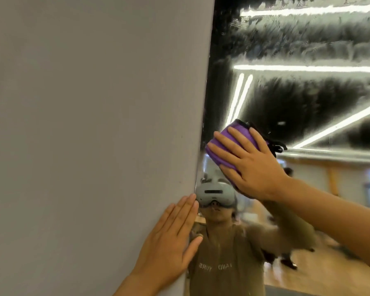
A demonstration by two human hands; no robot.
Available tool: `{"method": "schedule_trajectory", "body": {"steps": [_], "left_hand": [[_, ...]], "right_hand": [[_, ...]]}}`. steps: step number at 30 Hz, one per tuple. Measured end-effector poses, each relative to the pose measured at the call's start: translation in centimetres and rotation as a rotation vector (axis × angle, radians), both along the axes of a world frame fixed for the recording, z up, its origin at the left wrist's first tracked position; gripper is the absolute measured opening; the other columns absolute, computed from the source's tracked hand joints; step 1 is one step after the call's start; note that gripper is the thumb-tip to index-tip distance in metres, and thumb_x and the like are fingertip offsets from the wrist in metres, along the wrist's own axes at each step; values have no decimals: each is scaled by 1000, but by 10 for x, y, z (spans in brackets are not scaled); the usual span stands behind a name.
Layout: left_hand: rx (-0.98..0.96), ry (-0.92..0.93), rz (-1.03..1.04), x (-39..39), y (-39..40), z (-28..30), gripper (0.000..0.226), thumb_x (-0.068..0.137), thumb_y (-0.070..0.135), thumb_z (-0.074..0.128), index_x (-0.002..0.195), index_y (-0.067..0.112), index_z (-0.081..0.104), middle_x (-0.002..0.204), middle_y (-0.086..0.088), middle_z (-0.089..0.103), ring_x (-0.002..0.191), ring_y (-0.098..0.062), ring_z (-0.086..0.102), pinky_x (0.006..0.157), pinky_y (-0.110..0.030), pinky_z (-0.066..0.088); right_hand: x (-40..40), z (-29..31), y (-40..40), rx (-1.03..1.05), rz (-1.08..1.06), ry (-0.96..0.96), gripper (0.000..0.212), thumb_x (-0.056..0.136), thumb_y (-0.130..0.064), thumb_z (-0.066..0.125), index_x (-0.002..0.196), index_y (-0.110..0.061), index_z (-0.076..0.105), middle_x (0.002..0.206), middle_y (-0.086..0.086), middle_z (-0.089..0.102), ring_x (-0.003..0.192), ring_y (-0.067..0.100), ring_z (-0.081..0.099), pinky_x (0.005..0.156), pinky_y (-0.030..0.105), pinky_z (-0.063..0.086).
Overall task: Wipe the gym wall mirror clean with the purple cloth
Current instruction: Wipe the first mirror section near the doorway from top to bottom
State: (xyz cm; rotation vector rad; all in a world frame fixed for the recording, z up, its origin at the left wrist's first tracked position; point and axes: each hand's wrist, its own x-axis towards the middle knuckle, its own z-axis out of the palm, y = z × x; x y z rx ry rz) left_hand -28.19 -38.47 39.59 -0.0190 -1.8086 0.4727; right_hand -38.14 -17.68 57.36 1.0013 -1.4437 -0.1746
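Note:
The wall mirror (308, 99) fills the right half of the view, and its upper part is streaked with wet smears. A folded purple cloth (233, 133) lies flat against the glass close to the mirror's left edge. My right hand (250, 163) presses it there with straight, spread fingers. My left hand (171, 238) rests flat on the grey wall (94, 124), fingers straight, its thumb over the mirror's edge.
The grey wall takes up the whole left half. The mirror reflects a person wearing a headset, bright ceiling light strips and a gym floor with people far off.

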Motion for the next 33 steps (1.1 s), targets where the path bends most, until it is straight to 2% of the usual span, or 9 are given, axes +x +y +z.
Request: {"method": "schedule_trajectory", "body": {"steps": [5, 10, 12, 15, 19, 23, 26, 31, 33], "left_hand": [[17, -36, -6, 5, 2, 1, 68, 107, 53, 23, 162, 14, 12, 168, -3, 18, 154, -14, 16, 122, -30, 11], [-4, -70, -1, 11, 0, 5, 67, 107, 54, 20, 160, 11, 17, 166, -6, 20, 154, -15, 14, 123, -30, 9], [-1, -84, -10, 13, -2, 5, 69, 107, 54, 22, 160, 11, 18, 168, -6, 18, 155, -16, 12, 123, -30, 9], [-3, -103, -23, 15, -3, 6, 71, 107, 55, 23, 161, 9, 19, 169, -6, 15, 156, -16, 10, 124, -31, 9], [-17, -111, -5, 20, -7, 7, 83, 102, 66, 26, 161, 8, 16, 169, -7, 11, 156, -18, 6, 125, -34, 3], [-18, -157, -5, 30, -13, 8, 103, 92, 80, 28, 161, 6, 10, 170, -9, 8, 156, -20, 0, 125, -37, 2], [-35, -244, -35, 36, -14, 9, 116, 83, 86, 38, 162, 8, 5, 170, -8, 1, 157, -20, -2, 125, -37, 1], [-107, -363, -19, 39, -14, 9, 131, 72, 93, 46, 162, 11, -3, 170, -5, -8, 156, -19, -10, 124, -35, -11], [-126, -365, -26, 39, -14, 13, 133, 71, 94, 46, 162, 11, -4, 170, -5, -8, 156, -19, -10, 124, -36, -10]], "right_hand": [[-4, -80, 15, 248, 6, 148, 54, 108, -49, 19, 159, -35, 27, 166, -3, 26, 155, 27, 17, 123, 54, 7], [-4, -57, 23, 487, 0, 225, 52, 107, -50, 21, 158, -38, 27, 164, -6, 27, 154, 23, 17, 125, 49, -1], [-4, -27, 15, 342, -5, 177, 53, 106, -52, 24, 157, -37, 30, 163, -5, 29, 154, 24, 20, 125, 48, 0], [3, -2, -4, -42, 1, -3, 57, 103, -50, 24, 158, -34, 33, 165, -1, 31, 154, 27, 23, 124, 48, 0], [10, -42, -25, -218, 53, -41, 58, 103, -47, 28, 157, -29, 37, 165, 3, 31, 152, 33, 26, 123, 55, 4], [10, -126, -19, -16, 63, 30, 58, 104, -48, 28, 160, -31, 26, 167, 1, 25, 155, 31, 19, 122, 59, 11], [9, -180, -9, 218, 33, 107, 61, 101, -51, 32, 159, -32, 28, 167, -1, 25, 155, 29, 17, 123, 57, 7], [-1, -173, 2, 388, 42, 150, 57, 104, -49, 28, 159, -33, 28, 166, -3, 27, 155, 24, 16, 124, 52, 5], [-3, -153, 6, 353, 43, 149, 56, 105, -48, 26, 159, -33, 29, 166, -3, 26, 155, 25, 16, 125, 52, 6]]}}
